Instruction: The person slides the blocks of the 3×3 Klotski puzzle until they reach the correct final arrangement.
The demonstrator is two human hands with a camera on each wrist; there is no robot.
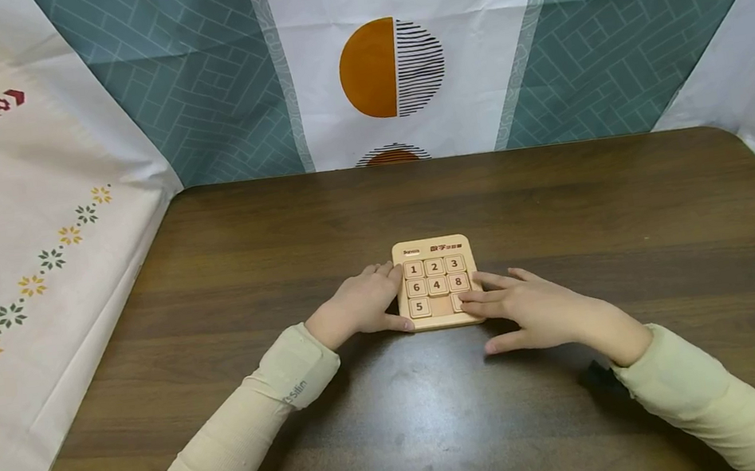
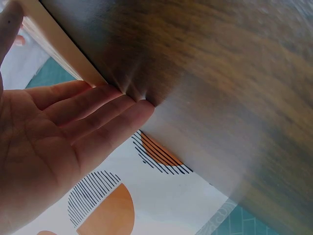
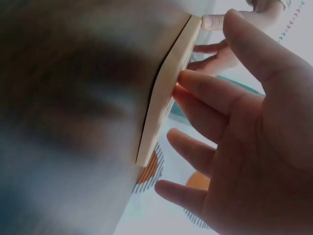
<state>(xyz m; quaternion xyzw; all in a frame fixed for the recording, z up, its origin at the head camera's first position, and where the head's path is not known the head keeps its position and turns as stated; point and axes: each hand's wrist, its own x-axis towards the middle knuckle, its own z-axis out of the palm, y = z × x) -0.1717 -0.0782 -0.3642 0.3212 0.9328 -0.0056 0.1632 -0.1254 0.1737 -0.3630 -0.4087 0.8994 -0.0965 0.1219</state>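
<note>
Near the middle of the table (image 1: 289, 224), the number puzzle board (image 1: 444, 323) is lying flat, its pale wood frame holding three rows of sq. tiles (image 1: 437, 285): 1 2 3 up top, 6 4 8 below, then 5, a gap (image 1: 441, 306) and a bottom-right tile (image 1: 457, 307) whose no. isn't showing (fingertips are covering most of it, annoyingly). Sliding tiles is prob. the step in hand, w/ that corner one being worked; the next move is calling for, I'd guess, a light sideways push into the gap, w/o lifting. R hand (image 1: 536, 311) is reaching over the right edge, fingers spread and slightly bent, two tips resting on or just above that tile, thumb standing apart; it isn't gripping anything. L hand (image 1: 365, 301) is bracing the left edge, fingers near straight, thumb touching the lower-left corner, nothing pinched AFAICT. Pale sleeves (image 1: 215, 451) are covering both forearms; past the far table edge a patterned cloth (image 1: 309, 60) is hanging, and a flowered white cloth (image 1: 17, 197) is draping at left.
</note>
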